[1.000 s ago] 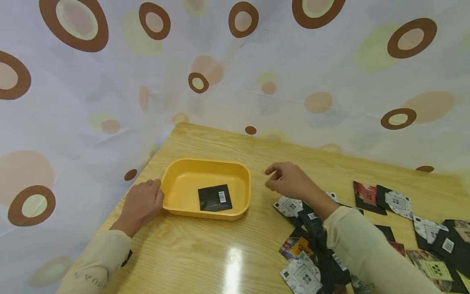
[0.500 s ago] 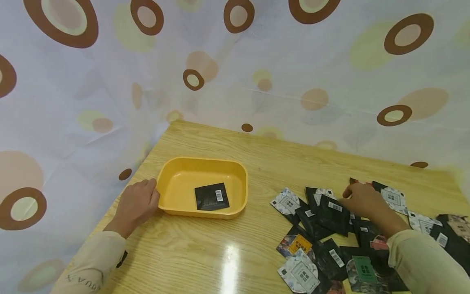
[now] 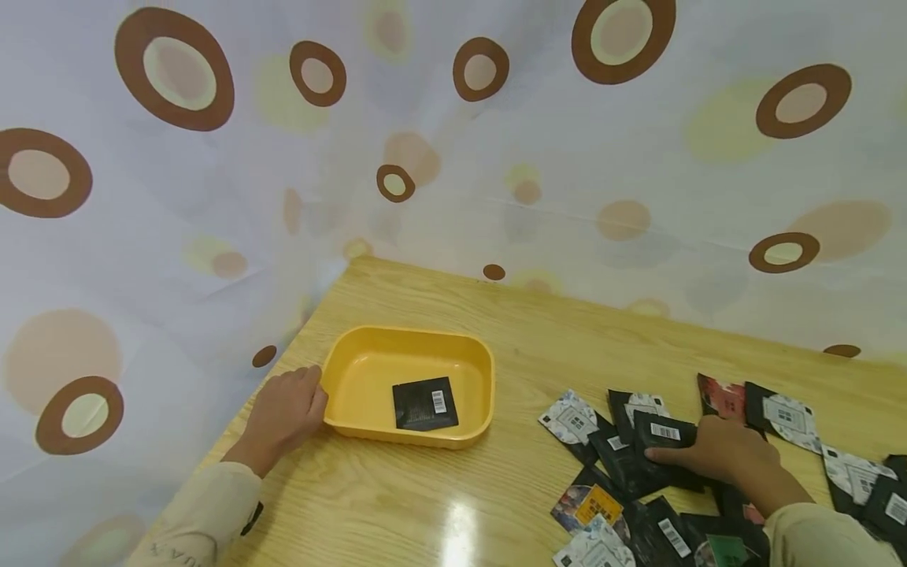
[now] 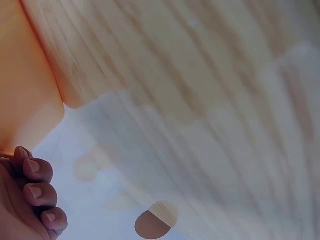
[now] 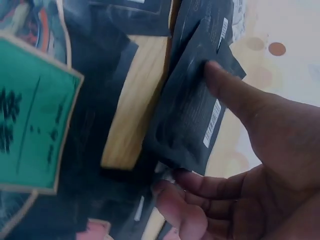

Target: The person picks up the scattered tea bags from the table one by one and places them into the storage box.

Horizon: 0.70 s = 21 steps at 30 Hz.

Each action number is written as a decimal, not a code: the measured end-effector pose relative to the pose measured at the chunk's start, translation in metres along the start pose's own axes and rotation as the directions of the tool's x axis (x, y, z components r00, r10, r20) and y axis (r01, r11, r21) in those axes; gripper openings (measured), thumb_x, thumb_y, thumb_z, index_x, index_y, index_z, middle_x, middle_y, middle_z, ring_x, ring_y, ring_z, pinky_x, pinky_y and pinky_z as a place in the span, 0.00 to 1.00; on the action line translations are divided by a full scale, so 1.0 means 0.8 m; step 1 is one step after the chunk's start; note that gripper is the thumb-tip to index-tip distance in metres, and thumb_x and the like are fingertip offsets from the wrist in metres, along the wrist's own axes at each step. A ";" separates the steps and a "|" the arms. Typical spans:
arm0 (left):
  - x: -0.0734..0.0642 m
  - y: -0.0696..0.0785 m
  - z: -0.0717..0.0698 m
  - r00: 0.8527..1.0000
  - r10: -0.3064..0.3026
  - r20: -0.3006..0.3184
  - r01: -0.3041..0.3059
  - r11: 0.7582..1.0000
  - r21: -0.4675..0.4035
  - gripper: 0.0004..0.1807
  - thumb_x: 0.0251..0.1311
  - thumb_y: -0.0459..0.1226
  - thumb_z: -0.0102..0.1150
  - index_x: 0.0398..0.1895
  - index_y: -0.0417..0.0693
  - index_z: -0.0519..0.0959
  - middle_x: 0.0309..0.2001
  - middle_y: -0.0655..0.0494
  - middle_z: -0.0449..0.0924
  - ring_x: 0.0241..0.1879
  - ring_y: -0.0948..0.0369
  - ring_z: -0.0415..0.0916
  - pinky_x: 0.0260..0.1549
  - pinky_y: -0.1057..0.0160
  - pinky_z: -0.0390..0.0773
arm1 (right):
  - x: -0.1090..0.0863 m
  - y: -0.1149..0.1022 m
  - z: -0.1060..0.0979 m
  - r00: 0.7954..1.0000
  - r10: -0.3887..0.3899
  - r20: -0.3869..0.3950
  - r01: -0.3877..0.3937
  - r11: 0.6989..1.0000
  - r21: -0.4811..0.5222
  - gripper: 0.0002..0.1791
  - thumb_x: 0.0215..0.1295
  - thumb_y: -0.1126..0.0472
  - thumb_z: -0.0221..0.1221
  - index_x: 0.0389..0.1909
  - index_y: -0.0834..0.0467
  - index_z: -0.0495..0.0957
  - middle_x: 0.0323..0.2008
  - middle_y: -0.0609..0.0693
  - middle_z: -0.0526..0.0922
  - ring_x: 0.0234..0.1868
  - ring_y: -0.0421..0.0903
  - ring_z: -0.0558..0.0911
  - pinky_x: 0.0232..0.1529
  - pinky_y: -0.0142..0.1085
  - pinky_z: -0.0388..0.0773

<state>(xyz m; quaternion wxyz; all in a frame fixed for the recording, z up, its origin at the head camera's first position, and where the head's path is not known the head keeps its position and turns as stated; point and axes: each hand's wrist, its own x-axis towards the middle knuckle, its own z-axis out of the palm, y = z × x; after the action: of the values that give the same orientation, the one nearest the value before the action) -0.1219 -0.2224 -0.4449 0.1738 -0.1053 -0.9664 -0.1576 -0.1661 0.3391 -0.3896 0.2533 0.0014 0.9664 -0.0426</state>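
A yellow plastic tray (image 3: pixel 407 339) stands on the table with one flat black packet (image 3: pixel 425 403), barcode side up, lying in it. My left hand (image 3: pixel 285 409) grips the tray's left end; the left wrist view shows curled fingers (image 4: pixel 41 195) at the tray wall (image 4: pixel 30 90). Over the pile on the right, my right hand (image 3: pixel 730 457) pinches another black packet (image 3: pixel 662 429) with a white barcode label. In the right wrist view the thumb (image 5: pixel 225 85) lies across the face of that packet (image 5: pixel 182 115), while the other fingers curl at its lower edge.
Several more flat packets surround the right hand, some with patterned fronts, such as an orange-labelled one (image 3: pixel 595 504) and a red one (image 3: pixel 723 398). A wooden table (image 3: pixel 510 339) carries everything. A patterned sheet (image 3: pixel 538 157) hangs behind and to the left.
My right hand has moved right from beside the tray to the pile and taken hold of a black packet. The left hand has stayed at the tray's end. The head view has shifted slightly.
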 end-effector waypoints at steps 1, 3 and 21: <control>-0.001 0.000 0.001 1.000 -0.002 0.005 0.002 1.000 0.004 0.13 0.61 0.30 0.41 0.18 0.48 0.59 0.16 0.58 0.53 0.16 0.62 0.49 0.22 0.67 0.53 | 0.001 0.002 0.002 1.000 -0.006 0.010 0.006 1.000 0.011 0.41 0.47 0.18 0.56 0.16 0.54 0.68 0.14 0.43 0.59 0.16 0.39 0.59 0.21 0.34 0.59; -0.001 0.000 0.001 1.000 -0.003 0.011 0.003 1.000 0.015 0.13 0.61 0.30 0.41 0.18 0.48 0.59 0.16 0.58 0.53 0.16 0.62 0.50 0.22 0.67 0.53 | 0.005 0.005 0.004 1.000 -0.027 0.014 0.026 0.999 0.034 0.41 0.50 0.20 0.57 0.21 0.59 0.71 0.17 0.45 0.62 0.19 0.41 0.64 0.23 0.36 0.62; -0.001 0.002 0.000 1.000 -0.020 -0.001 0.020 1.000 0.021 0.14 0.61 0.30 0.41 0.18 0.48 0.60 0.15 0.58 0.52 0.15 0.61 0.50 0.20 0.66 0.54 | -0.007 -0.001 -0.035 0.977 -0.179 -0.119 0.210 0.910 0.358 0.13 0.71 0.58 0.57 0.37 0.66 0.68 0.22 0.47 0.72 0.21 0.44 0.74 0.25 0.38 0.75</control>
<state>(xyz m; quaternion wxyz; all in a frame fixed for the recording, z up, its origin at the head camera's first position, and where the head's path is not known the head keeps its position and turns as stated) -0.1205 -0.2209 -0.4446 0.1736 -0.0937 -0.9689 -0.1491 -0.1748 0.3408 -0.3624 0.2025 -0.0458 0.9462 -0.2481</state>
